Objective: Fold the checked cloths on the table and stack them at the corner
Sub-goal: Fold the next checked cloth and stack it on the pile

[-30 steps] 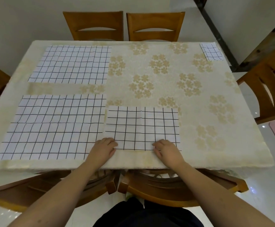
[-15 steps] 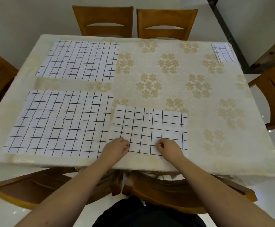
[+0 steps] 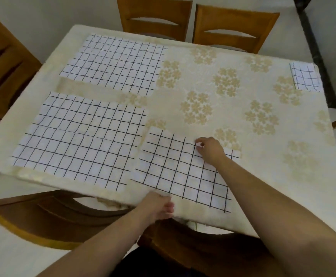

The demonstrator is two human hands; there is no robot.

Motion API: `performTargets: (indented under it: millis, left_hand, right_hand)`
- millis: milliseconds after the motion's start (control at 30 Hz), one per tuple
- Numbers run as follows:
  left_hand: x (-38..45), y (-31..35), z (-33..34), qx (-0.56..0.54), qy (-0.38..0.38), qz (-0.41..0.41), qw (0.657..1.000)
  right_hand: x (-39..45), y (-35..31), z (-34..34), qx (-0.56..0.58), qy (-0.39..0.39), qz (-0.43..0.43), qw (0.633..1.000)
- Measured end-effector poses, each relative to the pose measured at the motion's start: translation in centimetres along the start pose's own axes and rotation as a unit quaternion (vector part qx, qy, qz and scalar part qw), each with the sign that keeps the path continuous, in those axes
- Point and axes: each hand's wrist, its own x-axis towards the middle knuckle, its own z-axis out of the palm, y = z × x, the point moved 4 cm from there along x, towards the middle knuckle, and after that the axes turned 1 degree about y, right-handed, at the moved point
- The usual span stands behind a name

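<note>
A half-folded white checked cloth (image 3: 175, 172) lies at the table's near edge. My right hand (image 3: 209, 148) reaches over it and pinches its far edge near the middle. My left hand (image 3: 157, 206) rests at the near left corner of that cloth on the table's front edge, fingers curled; I cannot tell whether it holds the cloth. Two larger checked cloths lie flat on the left, one near (image 3: 83, 140) and one far (image 3: 115, 62). A small folded checked cloth (image 3: 305, 78) sits at the far right corner.
The table wears a cream tablecloth (image 3: 263, 156) with tan flower prints. Wooden chairs stand at the far side (image 3: 229, 29), at the left (image 3: 5, 62) and under the near edge (image 3: 49, 218). A dark post (image 3: 313, 47) runs behind the right corner.
My right hand has left the cloth's near edge and moved to its far edge. My left hand slid slightly down to the near left corner. The camera view tilted.
</note>
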Motion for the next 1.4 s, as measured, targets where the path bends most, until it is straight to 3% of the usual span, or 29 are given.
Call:
performTargets:
  millis: [233, 633, 933, 1167, 1400]
  left_hand:
    - [0.6, -1.3, 3.2, -0.240, 0.015, -0.034, 0.970]
    - [1.5, -1.9, 3.0, -0.237, 0.112, 0.005, 0.965]
    - [1.3, -1.5, 2.3, -0.206, 0.155, 0.032, 0.966]
    - [0.0, 0.6, 0.8, -0.265, 0.104, 0.103, 0.953]
    - [-0.3, 4.3, -0.6, -0.188, 0.102, 0.155, 0.964]
  right_hand:
    - [3.9, -0.8, 0.2, -0.098, -0.020, 0.013, 0.995]
    - [5.1, -1.0, 0.1, -0.142, -0.084, 0.036, 0.986]
    - [3.4, -0.7, -1.6, 0.084, -0.088, -0.026, 0.992]
    - [0.8, 1.3, -3.1, 0.321, -0.068, 0.026, 0.944]
    - [-3.1, 3.7, -5.4, 0.372, -0.002, 0.000, 0.928]
